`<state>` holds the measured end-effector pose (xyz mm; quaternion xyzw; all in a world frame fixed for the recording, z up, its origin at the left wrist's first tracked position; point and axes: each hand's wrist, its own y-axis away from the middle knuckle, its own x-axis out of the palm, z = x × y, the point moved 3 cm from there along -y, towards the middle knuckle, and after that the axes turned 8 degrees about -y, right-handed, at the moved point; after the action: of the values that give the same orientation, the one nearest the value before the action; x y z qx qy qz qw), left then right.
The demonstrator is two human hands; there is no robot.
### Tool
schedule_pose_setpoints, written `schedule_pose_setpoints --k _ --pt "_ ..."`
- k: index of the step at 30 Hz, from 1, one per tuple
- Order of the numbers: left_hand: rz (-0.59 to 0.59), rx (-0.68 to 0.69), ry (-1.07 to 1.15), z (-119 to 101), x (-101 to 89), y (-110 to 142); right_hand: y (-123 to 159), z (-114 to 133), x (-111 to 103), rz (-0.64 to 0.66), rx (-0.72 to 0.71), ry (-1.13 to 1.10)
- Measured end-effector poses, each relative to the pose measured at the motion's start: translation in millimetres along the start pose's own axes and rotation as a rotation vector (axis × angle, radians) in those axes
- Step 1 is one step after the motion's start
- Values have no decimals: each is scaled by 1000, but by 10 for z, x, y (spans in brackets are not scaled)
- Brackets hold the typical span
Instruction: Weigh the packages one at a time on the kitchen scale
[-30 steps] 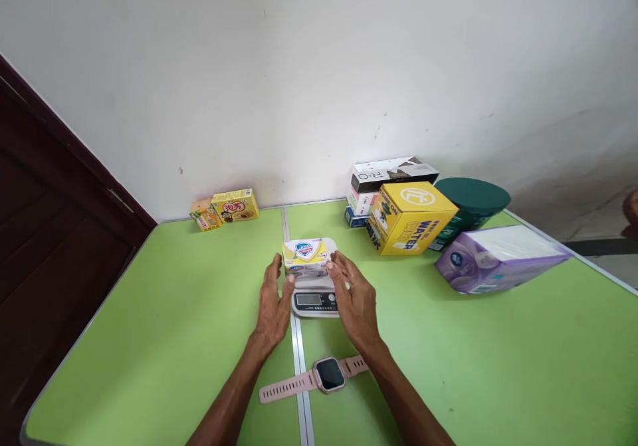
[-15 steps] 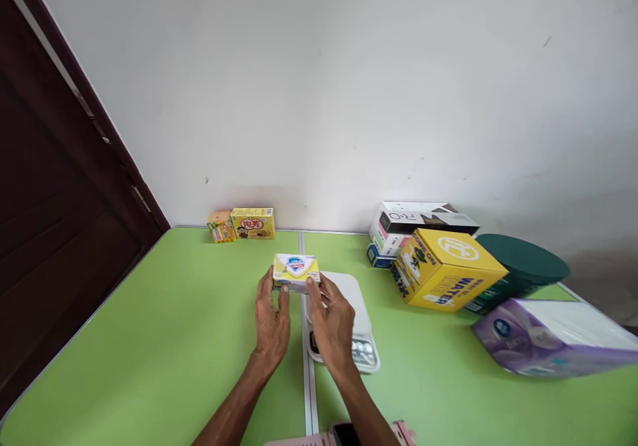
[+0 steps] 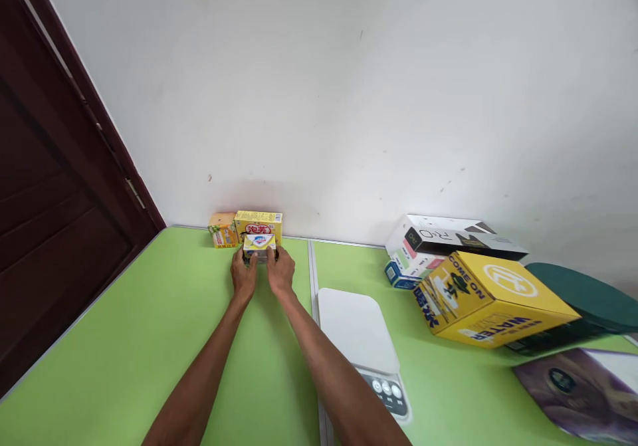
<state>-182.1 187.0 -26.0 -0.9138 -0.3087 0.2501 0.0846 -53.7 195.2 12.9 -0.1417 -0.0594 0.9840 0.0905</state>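
Between my two hands is a small yellow and white soap box (image 3: pixel 260 242), level, with its printed face up. My left hand (image 3: pixel 244 272) grips its left end and my right hand (image 3: pixel 280 270) its right end, thumbs on the near side. Just behind it stands a yellow snack box (image 3: pixel 258 220), partly covered by the soap box. An orange and yellow small carton (image 3: pixel 222 231) is to the left of that. Whether the soap box touches the table is hidden by my fingers.
A white kitchen scale (image 3: pixel 356 330) lies right of my right forearm. Further right are a white and black box (image 3: pixel 458 233) on smaller boxes, a yellow WATER box (image 3: pixel 498 300), a dark green bin (image 3: pixel 588 293) and a purple tissue pack (image 3: pixel 573 393). A wall rises behind the green table (image 3: pixel 124 339).
Both hands have carried the soap box from beside the scale, forward and left, to the front of the snack box. The camera view has turned somewhat, so the right-hand things appear shifted.
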Motion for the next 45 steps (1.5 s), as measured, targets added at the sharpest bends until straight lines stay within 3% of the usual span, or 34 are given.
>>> schedule_pose_setpoints --k 4,7,10,12,15,17,20,22,24,27,31,34,38,41,45 --pt "-5 -10 29 36 72 -97 -141 32 9 49 30 27" --pt "8 -22 64 24 45 -69 -97 88 -74 116 59 13" --pt "61 -55 89 3 -53 14 106 136 -321 166 99 -23" --pt "118 -85 88 -16 -159 140 313 160 -607 201 102 -80" --pt "228 -115 81 -123 -396 567 678 176 -1208 247 36 -237" --pt "340 -78 77 -298 -594 1054 934 131 -1672 194 13 -315" --pt "564 114 -17 -677 -862 1958 1315 -47 -2290 5 52 -309" --pt "781 284 -110 -908 -942 2510 1549 -192 -2577 -90 73 -276" --pt "924 449 -227 -1074 -955 2873 1746 -319 -2779 -141 87 -266" --pt "1025 590 -384 -1209 -879 3042 1962 -451 -3058 -248 105 -267" --pt "1075 646 -451 -1315 -766 2974 2114 -597 -3525 -461 103 -214" --pt "1108 563 -452 -1371 -748 2929 2116 -742 -3900 -631 71 -103" --pt "1191 290 -407 -1419 -742 2913 1909 -973 -4288 -828 26 68" --pt "1230 54 -205 -1494 -707 2914 1620 -1171 -4417 -812 18 116" --pt "1303 -221 132 -1711 -674 2942 1329 -1403 -4438 -765 -53 123"
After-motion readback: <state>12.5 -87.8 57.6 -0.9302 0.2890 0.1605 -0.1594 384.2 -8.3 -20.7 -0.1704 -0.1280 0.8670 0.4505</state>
